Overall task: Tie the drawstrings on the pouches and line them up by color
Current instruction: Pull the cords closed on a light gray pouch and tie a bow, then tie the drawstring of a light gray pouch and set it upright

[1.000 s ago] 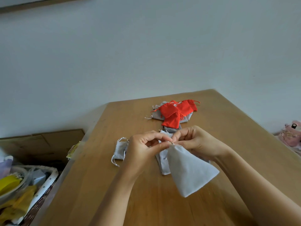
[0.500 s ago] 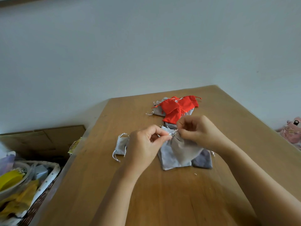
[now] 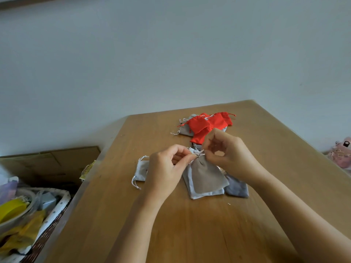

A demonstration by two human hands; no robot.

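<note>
You'll find nothing legible here. The yellow packet (image 3: 87, 168), well to the left of the fingers (image 3: 181, 149) of your left hand (image 3: 163, 173), carries print too small and blurred to read.

Table (image 3: 190, 224): wood, smooth, with a faint sheen and visible grain.
Grey pouch (image 3: 207, 177): soft cloth, matt, velvety nap.
Red pouches (image 3: 201, 126): cloth, matt.
Drawstring (image 3: 198, 153): thin pale cord, matt.
Wall (image 3: 171, 54): painted, smooth, matt.
Basket (image 3: 57, 209): woven wicker with a dotted cloth lining.
Box (image 3: 57, 162): brown cardboard, matt.
</note>
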